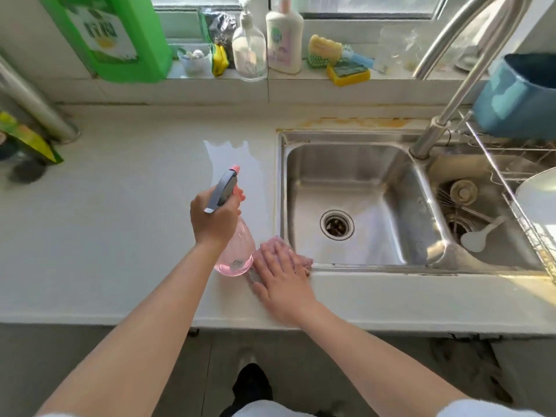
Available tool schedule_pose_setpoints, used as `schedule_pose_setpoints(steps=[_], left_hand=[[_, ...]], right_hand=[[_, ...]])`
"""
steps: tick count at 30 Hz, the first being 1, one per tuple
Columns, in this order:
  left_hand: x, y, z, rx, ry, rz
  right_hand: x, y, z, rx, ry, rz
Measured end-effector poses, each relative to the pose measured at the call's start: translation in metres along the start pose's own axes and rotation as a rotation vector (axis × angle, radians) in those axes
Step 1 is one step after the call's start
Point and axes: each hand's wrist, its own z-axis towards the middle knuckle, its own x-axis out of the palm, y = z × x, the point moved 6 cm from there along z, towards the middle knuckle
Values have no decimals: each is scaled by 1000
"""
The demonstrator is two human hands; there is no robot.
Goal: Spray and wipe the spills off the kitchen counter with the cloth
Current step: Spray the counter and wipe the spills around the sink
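My left hand (214, 219) grips the neck of a pink spray bottle (237, 254) with a grey trigger head, held over the white counter (120, 221) and aimed toward the back. A wet patch (231, 158) shines on the counter just beyond the nozzle. My right hand (281, 279) lies flat, fingers spread, pressing a pink cloth (278, 242) onto the counter by the sink's front left corner. Most of the cloth is hidden under the hand.
A steel double sink (361, 203) with a tall faucet (445, 115) lies right of the hands. The window ledge behind holds bottles (284, 37), sponges (346, 72) and a green container (120, 40). A blue tub (520, 91) and dish rack stand at far right. A steel pipe (33, 103) rises at far left.
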Motion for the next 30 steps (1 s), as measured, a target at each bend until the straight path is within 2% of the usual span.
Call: schedule_pose_setpoints(steps=[5, 12, 21, 26, 30], left_hand=[[-13, 6, 56, -13, 56, -22], [18, 1, 104, 28, 161, -41], [75, -17, 190, 187, 181, 58], [104, -24, 233, 257, 138, 86], [118, -28, 249, 270, 133, 74]], right_hand=[[-5, -6, 67, 138, -17, 77], [-22, -23, 121, 226, -92, 70], [-67, -77, 232, 177, -88, -14], [-91, -111, 298, 154, -66, -17], [-106, -130, 331, 153, -141, 34]])
